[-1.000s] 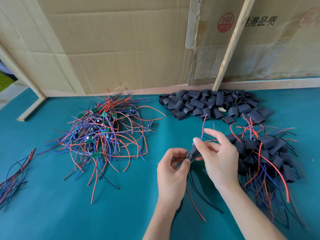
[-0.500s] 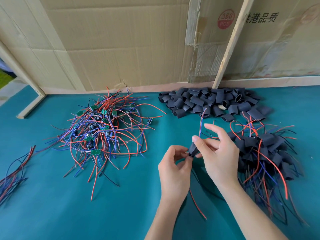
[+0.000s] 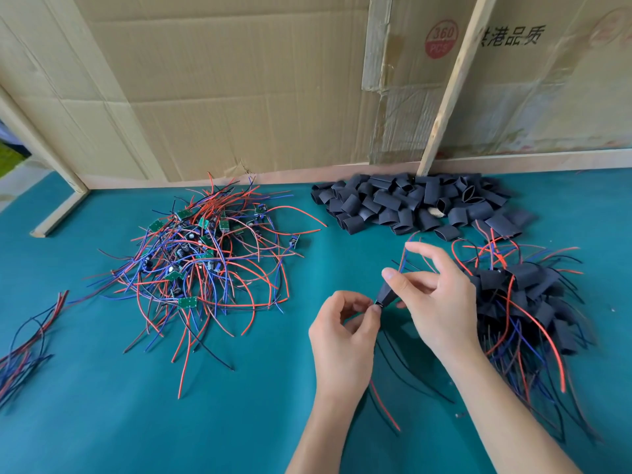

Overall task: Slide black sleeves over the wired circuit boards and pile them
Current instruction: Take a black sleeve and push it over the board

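Little had moved since the earlier frame: both hands stayed together over the teal counter [image 3: 239, 422], still working one black sleeve [image 3: 385, 296] held just above it. The right hand [image 3: 441, 302] pinched the sleeve's upper part between thumb and fingers, with its index finger raised and straight. The left hand [image 3: 343, 331] had its fingers curled, thumb and fingertips pinching the sleeve's lower end. Blue and red wires ran up out of the sleeve past the right hand, and black and red wires [image 3: 393, 413] trailed down from it onto the counter beneath the wrists. The board inside the sleeve could not be seen.

Right of the hands lay the pile of sleeved boards [image 3: 523, 302], its wires fanned outward. Behind it, against the base of the cardboard wall [image 3: 239, 97], sat the heap of empty black sleeves [image 3: 410, 206], with a wooden slat [image 3: 451, 83] leaning above it. Well apart to the left lay the tangle of bare green boards with red, blue and black wires [image 3: 205, 261], and a small bundle of loose wires [image 3: 27, 354] sat at the left edge
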Motion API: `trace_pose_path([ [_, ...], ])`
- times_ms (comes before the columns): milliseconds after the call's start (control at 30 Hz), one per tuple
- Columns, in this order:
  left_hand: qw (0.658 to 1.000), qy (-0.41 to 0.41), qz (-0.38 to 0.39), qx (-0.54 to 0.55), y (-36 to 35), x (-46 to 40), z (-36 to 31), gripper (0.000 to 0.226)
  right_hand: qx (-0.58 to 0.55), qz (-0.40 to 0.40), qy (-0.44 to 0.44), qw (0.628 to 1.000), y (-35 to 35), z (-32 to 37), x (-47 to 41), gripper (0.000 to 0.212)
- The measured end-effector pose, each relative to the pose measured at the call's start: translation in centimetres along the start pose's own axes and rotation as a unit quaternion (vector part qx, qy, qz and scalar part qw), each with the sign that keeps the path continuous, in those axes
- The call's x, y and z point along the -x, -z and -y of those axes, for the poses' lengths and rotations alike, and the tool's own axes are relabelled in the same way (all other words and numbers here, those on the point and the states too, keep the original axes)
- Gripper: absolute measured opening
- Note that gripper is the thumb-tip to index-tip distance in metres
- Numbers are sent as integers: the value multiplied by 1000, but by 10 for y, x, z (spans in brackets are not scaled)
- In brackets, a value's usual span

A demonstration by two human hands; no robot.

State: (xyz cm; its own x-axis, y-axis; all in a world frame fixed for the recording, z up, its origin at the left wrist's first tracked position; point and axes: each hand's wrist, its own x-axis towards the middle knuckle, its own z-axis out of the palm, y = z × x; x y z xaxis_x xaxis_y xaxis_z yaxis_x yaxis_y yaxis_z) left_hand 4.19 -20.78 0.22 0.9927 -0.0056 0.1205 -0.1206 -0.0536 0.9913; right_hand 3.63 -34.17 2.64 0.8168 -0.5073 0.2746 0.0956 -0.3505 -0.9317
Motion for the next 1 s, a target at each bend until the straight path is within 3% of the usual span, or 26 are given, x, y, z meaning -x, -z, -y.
trace_pose_path([
  [267, 999, 15, 15, 30, 4, 0, 2, 17, -73, 29, -50, 996, -1, -3, -1, 35],
  [400, 1000, 13, 13, 24, 3, -1, 3, 15, -95, 75, -70, 990, 0, 0, -1, 50],
  [500, 999, 14, 12, 28, 4, 0, 4, 13, -99, 97, -83, 987, -1, -3, -1, 43],
  [833, 994, 31, 34, 96, 10, -1, 3, 19, -137, 79, -102, 982, 0, -6, -4, 39],
  [1000, 995, 26, 21, 95, 10, -2, 5, 18, -208, 128, -172, 954, -1, -9, -3, 43],
])
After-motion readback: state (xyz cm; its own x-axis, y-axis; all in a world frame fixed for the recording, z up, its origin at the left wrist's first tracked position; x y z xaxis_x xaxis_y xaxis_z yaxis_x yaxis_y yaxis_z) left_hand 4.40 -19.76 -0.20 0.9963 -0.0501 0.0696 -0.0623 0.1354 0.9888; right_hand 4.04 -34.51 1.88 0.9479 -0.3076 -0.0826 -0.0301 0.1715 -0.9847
